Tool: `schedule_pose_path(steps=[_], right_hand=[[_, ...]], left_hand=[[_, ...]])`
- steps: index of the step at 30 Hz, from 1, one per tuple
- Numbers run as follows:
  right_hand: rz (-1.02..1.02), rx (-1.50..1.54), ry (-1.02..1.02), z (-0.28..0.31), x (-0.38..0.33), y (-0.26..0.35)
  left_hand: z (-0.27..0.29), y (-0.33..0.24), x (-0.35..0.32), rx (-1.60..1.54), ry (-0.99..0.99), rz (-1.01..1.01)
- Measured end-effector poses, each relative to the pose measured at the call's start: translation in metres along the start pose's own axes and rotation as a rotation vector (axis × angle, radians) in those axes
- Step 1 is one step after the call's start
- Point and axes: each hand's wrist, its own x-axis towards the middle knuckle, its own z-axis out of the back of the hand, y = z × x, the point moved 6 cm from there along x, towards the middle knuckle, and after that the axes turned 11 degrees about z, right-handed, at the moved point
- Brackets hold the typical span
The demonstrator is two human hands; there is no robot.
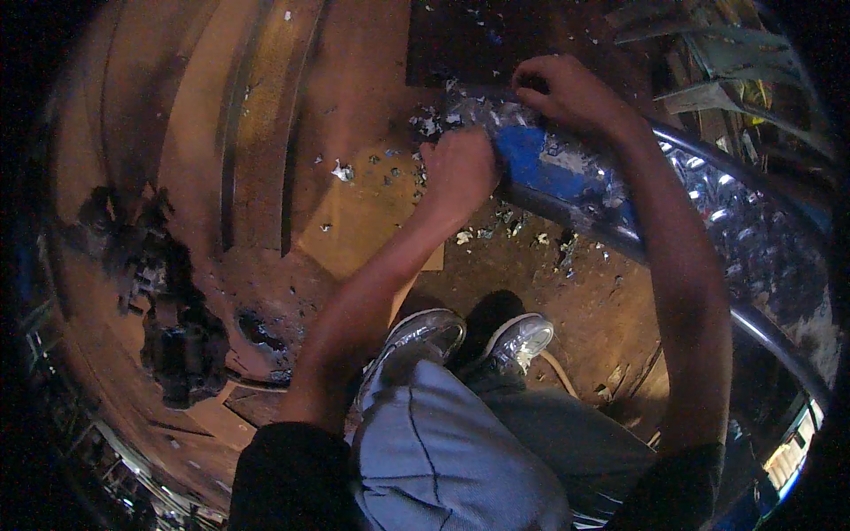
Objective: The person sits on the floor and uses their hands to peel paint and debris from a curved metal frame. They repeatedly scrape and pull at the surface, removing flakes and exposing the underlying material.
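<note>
Before me lies a long shiny metal piece (726,217) with a worn, dimpled surface, running from the middle off to the right. A blue patch (540,161) covers part of it near its left end. My left hand (462,173) is closed in a fist at that left end, beside the blue patch. Whatever it grips is hidden. My right hand (562,93) is at the far edge, its fingers curled round toward the thumb. What these fingers hold, if anything, is too small to tell. Pale flakes (429,122) are scattered by both hands.
A rusty steel channel (266,133) extends away at the left. Closer on that side sits a dark, greasy machine part (181,345). A tan sheet (363,221) with flakes lies under my left forearm. Bent metal sheets (717,62) are piled at the far right. My shoes (518,341) stand below.
</note>
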Motion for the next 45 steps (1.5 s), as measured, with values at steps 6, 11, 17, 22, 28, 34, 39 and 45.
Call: schedule_pose_path(steps=[6,11,17,22,28,34,39,45], right_hand=[[0.026,0.002,-0.054,0.002,-0.003,-0.001],[-0.028,0.015,-0.023,0.001,-0.004,0.001],[-0.039,0.022,0.006,0.0,-0.002,0.004],[-0.003,0.002,-0.03,0.001,-0.003,0.005],[0.006,-0.032,-0.039,-0.002,-0.003,0.003],[0.01,-0.004,-0.004,-0.003,-0.001,0.002],[0.063,-0.043,-0.06,0.002,-0.003,0.006],[-0.016,0.051,-0.005,0.001,-0.006,0.002]], left_hand=[[-0.014,0.004,0.001,-0.235,0.044,0.066],[-0.015,0.016,-0.009,-0.439,-0.003,0.038],[0.001,0.028,-0.02,-0.538,-0.14,-0.055],[0.003,0.014,-0.015,-0.436,-0.108,-0.009],[0.002,0.007,-0.012,-0.062,0.002,0.092],[0.001,-0.006,-0.014,0.103,-0.023,-0.003],[-0.007,-0.004,-0.014,-0.062,0.002,0.03],[0.0,0.024,-0.022,-0.518,-0.105,0.072]])
